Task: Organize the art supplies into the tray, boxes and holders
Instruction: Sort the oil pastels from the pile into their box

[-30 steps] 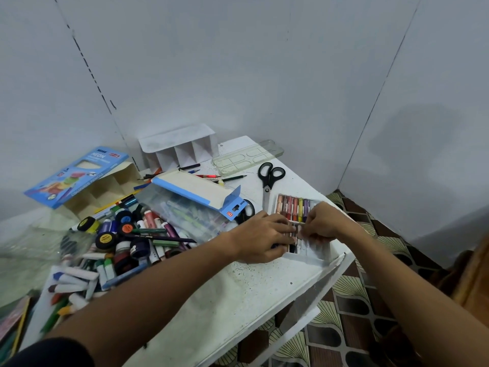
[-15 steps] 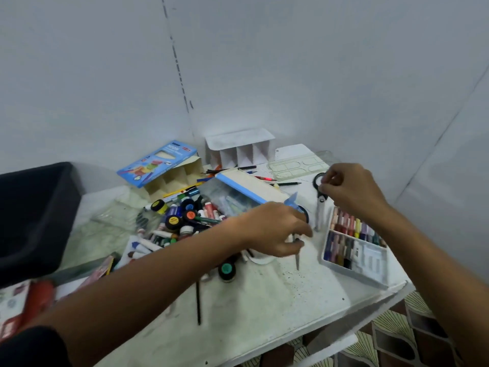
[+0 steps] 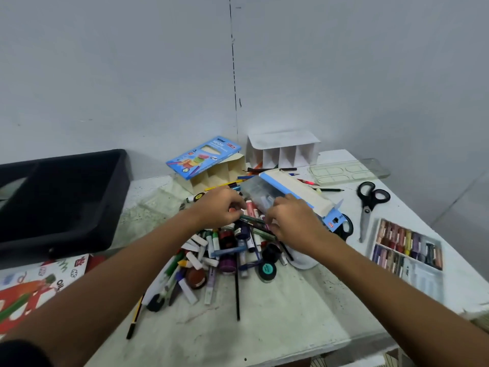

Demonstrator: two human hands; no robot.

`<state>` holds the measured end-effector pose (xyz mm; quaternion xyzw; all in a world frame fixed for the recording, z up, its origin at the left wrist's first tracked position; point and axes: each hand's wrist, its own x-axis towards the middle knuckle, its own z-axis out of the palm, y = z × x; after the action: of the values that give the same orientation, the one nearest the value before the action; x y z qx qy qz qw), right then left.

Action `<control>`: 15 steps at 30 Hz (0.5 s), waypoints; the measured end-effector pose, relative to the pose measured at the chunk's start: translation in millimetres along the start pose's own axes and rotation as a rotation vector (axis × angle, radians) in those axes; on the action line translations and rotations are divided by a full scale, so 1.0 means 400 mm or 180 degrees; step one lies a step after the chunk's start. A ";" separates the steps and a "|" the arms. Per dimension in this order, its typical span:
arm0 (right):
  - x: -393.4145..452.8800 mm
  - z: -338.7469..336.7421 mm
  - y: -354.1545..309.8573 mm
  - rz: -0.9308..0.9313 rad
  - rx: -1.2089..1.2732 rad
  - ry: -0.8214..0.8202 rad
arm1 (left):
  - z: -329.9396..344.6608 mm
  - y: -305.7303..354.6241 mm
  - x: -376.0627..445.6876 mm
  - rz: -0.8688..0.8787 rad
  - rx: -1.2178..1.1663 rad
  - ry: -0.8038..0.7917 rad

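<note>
A jumbled pile of markers, paint tubes and small paint pots [image 3: 232, 250] lies mid-table. My left hand [image 3: 219, 207] reaches into the pile's far side, fingers curled down among the tubes. My right hand [image 3: 293, 223] is beside it, fingers curled over a green marker [image 3: 251, 220] and against a clear case with a blue-and-white flap [image 3: 288, 189]. Whether either hand grips anything is hidden. A box of pastels [image 3: 407, 245] sits at the right, apart from both hands.
A black tray [image 3: 58, 197] stands at the left. At the back are a cardboard holder under a blue pencil box [image 3: 209, 157], a white divided holder [image 3: 283, 152] and a clear palette [image 3: 346, 170]. Scissors [image 3: 370, 202] lie right. A colouring book [image 3: 39, 284] lies front left.
My right hand has left the scissors and come left into the pile. My left hand has shifted to the pile's far side. The view has turned left, showing the black tray.
</note>
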<state>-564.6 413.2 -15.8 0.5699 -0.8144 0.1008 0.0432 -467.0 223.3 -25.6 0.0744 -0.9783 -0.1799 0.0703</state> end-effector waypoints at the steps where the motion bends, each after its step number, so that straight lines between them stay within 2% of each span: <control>1: 0.001 0.012 -0.009 -0.0045 -0.0194 0.0153 | 0.009 0.000 0.012 0.0036 0.0071 -0.0031; 2: 0.003 0.022 -0.018 -0.0019 -0.0335 0.0219 | 0.018 -0.001 0.025 0.0047 0.0128 -0.0093; 6: 0.012 0.047 -0.041 0.0265 -0.0694 -0.0357 | 0.033 0.008 0.065 0.0079 0.0376 -0.0500; 15: 0.029 0.059 -0.050 0.0400 -0.0787 -0.0417 | 0.033 0.012 0.094 0.0226 0.0257 -0.0866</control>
<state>-548.7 391.0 -34.4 0.5135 -0.8557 -0.0351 0.0534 -506.7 225.8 -32.0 0.0173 -0.9873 -0.1462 -0.0598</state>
